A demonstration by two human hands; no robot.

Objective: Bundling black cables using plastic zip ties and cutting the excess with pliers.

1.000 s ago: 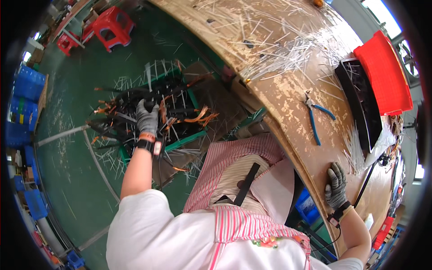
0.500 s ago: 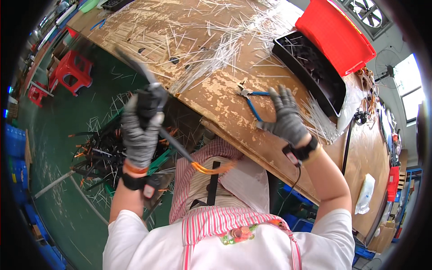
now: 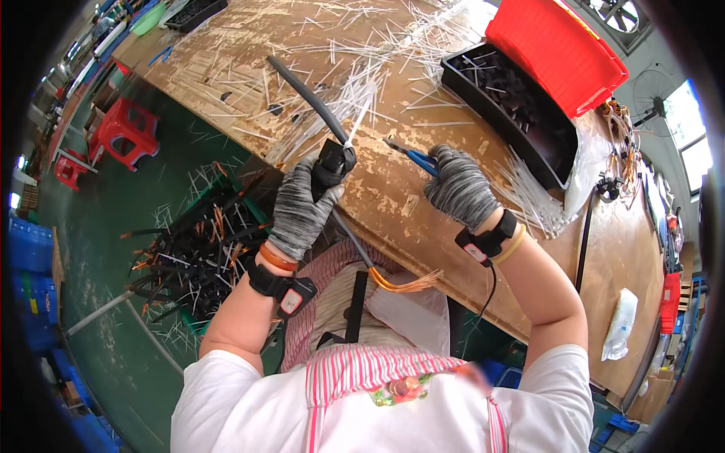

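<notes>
My left hand (image 3: 300,208), in a grey knit glove, grips a black plastic housing (image 3: 329,166) over the table's near edge. A thick dark cable (image 3: 311,97) runs up out of the housing, and a white cable tie (image 3: 361,118) is looped round it there, its tail sticking up. Below the hand the cable continues and ends in orange wires (image 3: 400,283) with bare copper-coloured tips above my lap. My right hand (image 3: 462,192), gloved too, is closed round the blue handles of cutting pliers (image 3: 411,155); their jaws point left toward the cable tie.
Loose white cable ties lie scattered over the worn wooden table (image 3: 377,181). A black tray (image 3: 521,113) of small black parts stands at the right, a red bin (image 3: 555,53) behind it. Left below, a green crate (image 3: 198,198) is heaped with cable assemblies; a red stool (image 3: 128,134) stands beyond.
My left hand has brought the cable and housing right, over the table edge. My right hand, open beside the pliers before, has picked them up and turned their jaws leftward.
</notes>
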